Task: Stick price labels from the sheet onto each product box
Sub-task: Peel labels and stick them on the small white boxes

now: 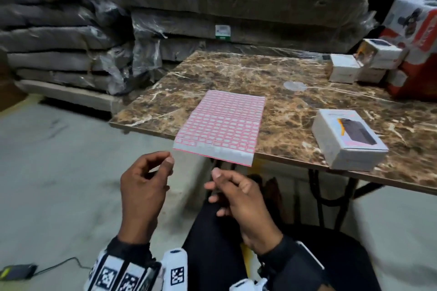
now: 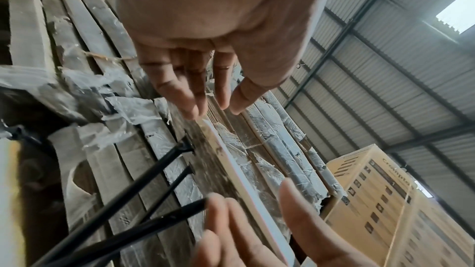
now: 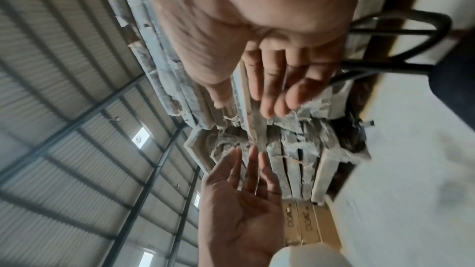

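Head view: the label sheet [image 1: 224,125] lies on the desk [image 1: 272,82], its near edge overhanging; a product box [image 1: 347,139] sits at its 3 o'clock. Left hand [image 1: 144,186], at the sheet's 7 o'clock, has thumb and forefinger nearly touching; whether they pinch a label cannot be told. Right hand [image 1: 238,198] is loosely curled, holding nothing visible. Left wrist view: relaxed fingers [image 2: 185,96] above the desk's edge. Right wrist view: both palms open, empty.

Head view was dim w/ blurred, bent edges; wrist views brighter, skylight [image 2: 457,15] glared far right, fingers [image 3: 270,96] soft.
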{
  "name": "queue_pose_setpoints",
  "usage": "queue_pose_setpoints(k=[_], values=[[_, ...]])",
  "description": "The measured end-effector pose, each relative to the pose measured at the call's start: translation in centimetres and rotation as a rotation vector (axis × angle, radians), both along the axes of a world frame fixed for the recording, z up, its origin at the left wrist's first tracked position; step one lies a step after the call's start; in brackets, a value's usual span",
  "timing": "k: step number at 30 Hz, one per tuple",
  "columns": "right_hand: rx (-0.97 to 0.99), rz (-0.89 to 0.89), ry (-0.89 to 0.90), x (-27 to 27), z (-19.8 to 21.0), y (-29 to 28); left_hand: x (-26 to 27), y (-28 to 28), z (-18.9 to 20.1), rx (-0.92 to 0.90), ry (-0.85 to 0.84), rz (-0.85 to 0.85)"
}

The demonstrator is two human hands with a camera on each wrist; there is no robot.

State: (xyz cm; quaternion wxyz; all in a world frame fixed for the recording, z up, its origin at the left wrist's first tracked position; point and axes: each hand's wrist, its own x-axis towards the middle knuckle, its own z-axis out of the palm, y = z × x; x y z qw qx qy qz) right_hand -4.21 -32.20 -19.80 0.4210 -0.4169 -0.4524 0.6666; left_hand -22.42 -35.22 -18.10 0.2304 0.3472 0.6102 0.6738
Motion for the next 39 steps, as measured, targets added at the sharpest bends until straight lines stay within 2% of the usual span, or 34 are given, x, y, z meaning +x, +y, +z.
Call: queue_pose_setpoints(k=[2,6,10,17,20,23,28,36,39], values=[[-0.077,0.05,0.047,-1.4,-0.3,0.4,-0.7,0.3,-0.2,-0.031,-0.073,-0.004],[-0.131,-0.051,0.138,-2.9,0.2,2.0,-0.6,1.1,0.4,-0.029,-0.301,-0.081],[-0.069,-0.196,0.211,-2.3,0.4,3.2,0.3,2.0,0.8,-0.038,-0.311,-0.139],[0.007,-0.358,0.291,4.1,0.7,2.3,4.6,1.3,1.4,-0.018,-0.222,-0.265],[0.005,-0.352,0.266,5.4,0.6,2.0,6.2,1.5,1.0,-0.036,-0.224,-0.287],[0.023,-0.255,0.197,5.1,0.3,1.7,7.5,1.8,1.2,-0.04,-0.221,-0.306],[0.041,-0.257,0.196,4.3,0.1,2.6,6.8,1.9,1.1,-0.04,-0.096,-0.276],[0.042,-0.145,0.202,2.6,0.2,3.3,5.0,1.1,1.5,-0.1,0.234,-0.28],[0.05,-0.168,0.212,2.9,0.1,3.6,5.1,1.0,1.8,-0.096,0.325,-0.241]])
